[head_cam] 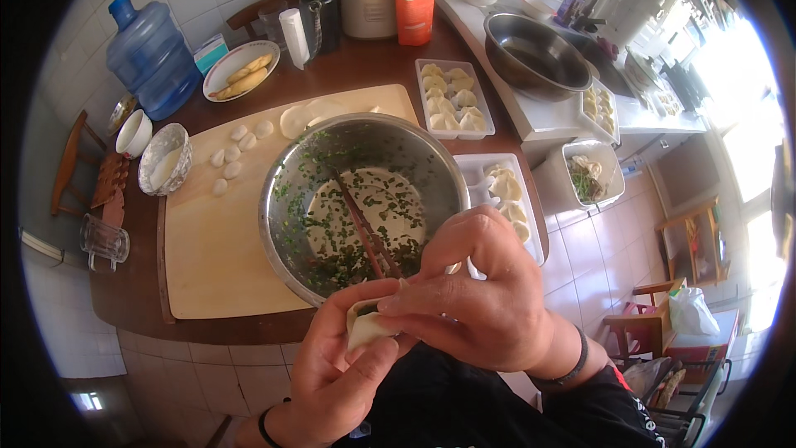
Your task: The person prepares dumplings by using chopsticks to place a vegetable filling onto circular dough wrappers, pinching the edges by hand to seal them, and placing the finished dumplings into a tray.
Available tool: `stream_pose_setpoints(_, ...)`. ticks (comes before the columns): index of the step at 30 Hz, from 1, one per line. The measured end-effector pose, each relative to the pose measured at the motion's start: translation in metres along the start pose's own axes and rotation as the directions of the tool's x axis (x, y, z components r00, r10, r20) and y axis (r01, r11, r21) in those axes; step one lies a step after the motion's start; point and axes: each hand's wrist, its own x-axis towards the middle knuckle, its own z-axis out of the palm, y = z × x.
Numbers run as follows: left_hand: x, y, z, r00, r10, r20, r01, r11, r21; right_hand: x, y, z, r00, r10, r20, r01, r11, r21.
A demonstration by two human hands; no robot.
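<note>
A partly folded dumpling (pixel 368 328) with dark green filling showing is held in front of the bowl's near rim. My left hand (pixel 339 361) cups it from below and the left. The fingertips of my right hand (pixel 479 298) pinch its wrapper edge from the right. Just beyond my hands, a large steel bowl (pixel 271 211) holds chopped greens, with brown chopsticks (pixel 360 224) leaning inside. The bowl rests partly on a wooden board (pixel 211 261), where small dough pieces (pixel 232 154) and flat round wrappers (pixel 294 121) lie.
White trays of dumplings (pixel 487 127) (pixel 536 236) stand right of the bowl. At left are a bowl of flour (pixel 146 165), a glass mug (pixel 104 242) and a blue water jug (pixel 152 53). A plate (pixel 214 78) of bread sticks, a black bottle (pixel 320 12) and an orange pouch (pixel 415 9) stand behind.
</note>
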Motion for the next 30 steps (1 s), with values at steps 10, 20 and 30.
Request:
stream_pose_setpoints(10,0.002,-0.010,0.000,0.977,0.205,0.052,-0.211,0.936,0.280,-0.002,-0.007,-0.004,0.996,0.065,0.061,-0.069,0.995,0.075)
stream_pose_setpoints(20,0.016,-0.011,-0.021,0.898,0.307,0.315,-0.428,0.772,0.470,-0.002,-0.022,-0.003,1.000,-0.006,-0.012,0.007,0.996,0.090)
stream_pose_setpoints(30,-0.004,-0.009,-0.003,0.889,0.355,0.288,-0.455,0.746,0.486,-0.015,-0.019,0.012,0.979,0.029,0.203,-0.122,0.877,0.464)
